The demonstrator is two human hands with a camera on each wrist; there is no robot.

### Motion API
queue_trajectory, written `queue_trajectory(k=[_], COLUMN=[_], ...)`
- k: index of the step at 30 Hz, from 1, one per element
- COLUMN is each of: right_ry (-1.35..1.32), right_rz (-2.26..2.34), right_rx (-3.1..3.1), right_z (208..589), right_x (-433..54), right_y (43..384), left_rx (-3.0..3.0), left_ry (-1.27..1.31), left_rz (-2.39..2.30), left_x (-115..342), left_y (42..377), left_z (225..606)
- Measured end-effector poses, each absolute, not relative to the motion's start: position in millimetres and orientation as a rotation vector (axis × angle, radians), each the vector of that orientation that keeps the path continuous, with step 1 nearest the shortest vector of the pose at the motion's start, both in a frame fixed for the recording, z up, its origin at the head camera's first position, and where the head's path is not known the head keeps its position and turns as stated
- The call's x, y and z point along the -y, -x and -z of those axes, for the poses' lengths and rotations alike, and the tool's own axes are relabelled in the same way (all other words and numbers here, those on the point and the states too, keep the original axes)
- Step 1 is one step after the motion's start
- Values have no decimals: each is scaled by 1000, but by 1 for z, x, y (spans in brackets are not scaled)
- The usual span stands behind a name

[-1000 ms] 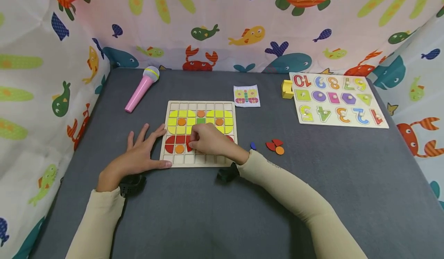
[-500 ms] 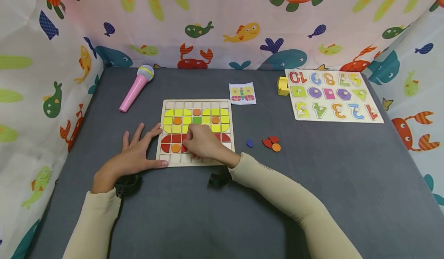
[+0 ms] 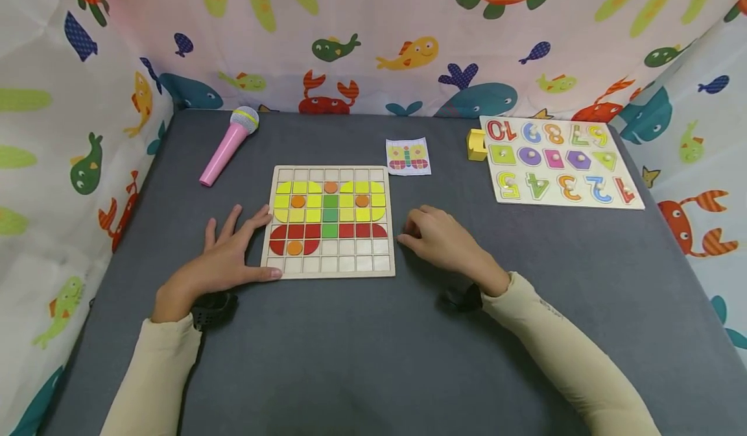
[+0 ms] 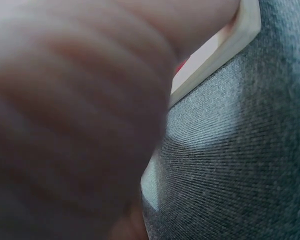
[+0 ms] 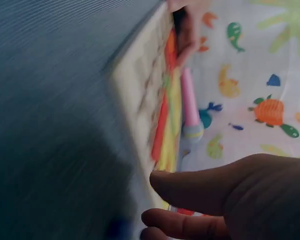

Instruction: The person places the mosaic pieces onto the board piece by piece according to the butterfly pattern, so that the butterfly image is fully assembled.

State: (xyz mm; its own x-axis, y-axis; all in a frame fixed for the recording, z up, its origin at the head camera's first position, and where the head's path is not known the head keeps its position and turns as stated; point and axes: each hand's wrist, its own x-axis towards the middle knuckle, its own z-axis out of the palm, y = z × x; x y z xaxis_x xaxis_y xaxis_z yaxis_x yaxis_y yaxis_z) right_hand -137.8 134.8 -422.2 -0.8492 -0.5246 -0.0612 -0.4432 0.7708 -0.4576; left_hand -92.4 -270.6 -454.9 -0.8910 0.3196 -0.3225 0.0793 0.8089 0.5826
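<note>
A wooden grid board lies on the table, with yellow, red, green and orange pieces set in its cells. My left hand rests at its left edge, fingers spread, with the thumb on the near-left corner. Just right of the board is my right hand, fingers bent. In the right wrist view its thumb stands apart from the fingers, with nothing between them. A blurred blue piece and a bit of red show near these fingers. In the head view the right hand hides the loose pieces.
A picture card touches the board's far-right corner. Behind it to the right lie a yellow block and a number puzzle. A pink toy microphone lies back left. Printed cloth surrounds the grey table.
My right hand has lifted off the board and moved right, over the loose pieces. A red piece now sits right of the orange one in the lower-left red group. The left hand stays put.
</note>
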Motion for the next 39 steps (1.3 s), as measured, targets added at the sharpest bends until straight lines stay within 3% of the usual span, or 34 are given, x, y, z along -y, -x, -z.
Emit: queue_trajectory(k=[6,13,20,27,39], right_ry=[845,742,769,846,916], right_rz=[577,518,699,1015,1073], right_rx=[-2807,-2865,-2777,-2548,-2370], right_z=[429,429,427,414,424], right_x=[-151,-152,-147,-113,-40], right_y=[135,131,136,147,152], left_rx=[-2587,-2580,-2580,-2571,-2581], left_ry=[-295,-300,-291,-278,-304], left_rz=[-809,-815,-796,-801,-803], left_x=[275,275,274,275,271], left_y=[91,92,92,91,93], left_z=[454,453,451,450,453])
